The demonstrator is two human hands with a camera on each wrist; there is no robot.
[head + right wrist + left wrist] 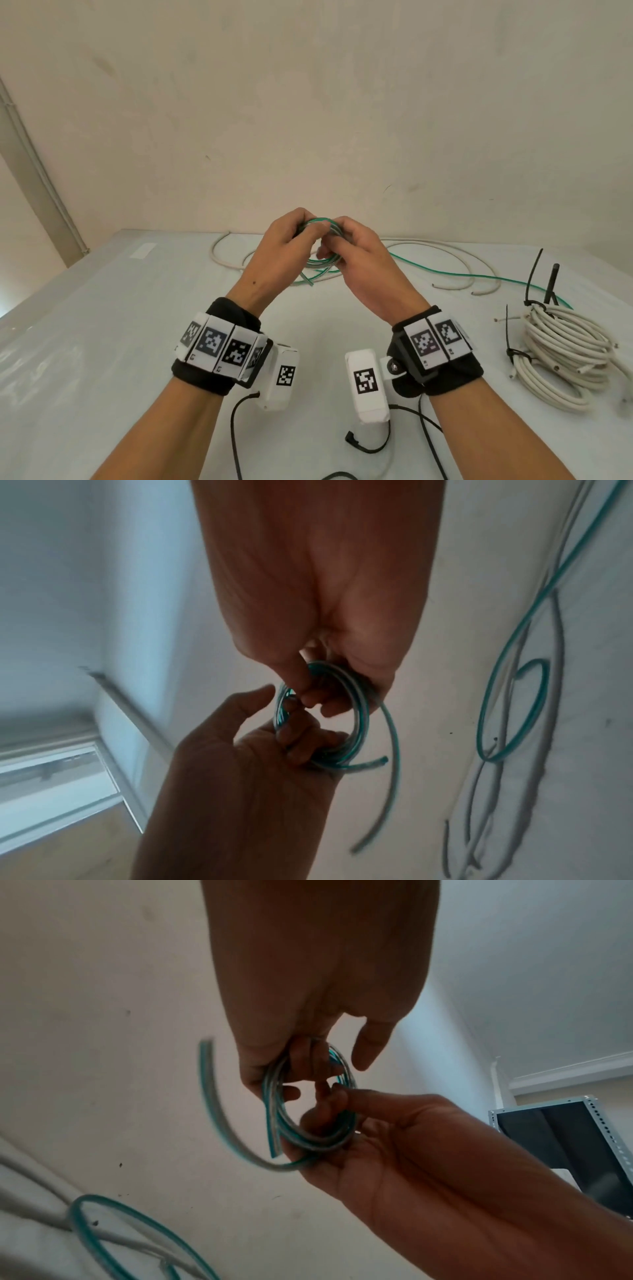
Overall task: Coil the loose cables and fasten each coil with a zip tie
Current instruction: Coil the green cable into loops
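Observation:
A small coil of green and clear cable (321,223) (308,1123) (346,710) is held up above the table between both hands. My left hand (291,236) (301,1074) grips the coil's left side with curled fingers. My right hand (346,246) (318,696) grips its right side. The cable's loose tail (479,274) (514,642) trails away to the right over the table. A short cut end (305,279) (373,762) sticks out below the coil.
Loose white cable (445,250) loops across the back of the white table (102,325). White cable coils (561,356) bound with black zip ties (532,277) lie at the right. Black camera leads (236,438) hang near my wrists.

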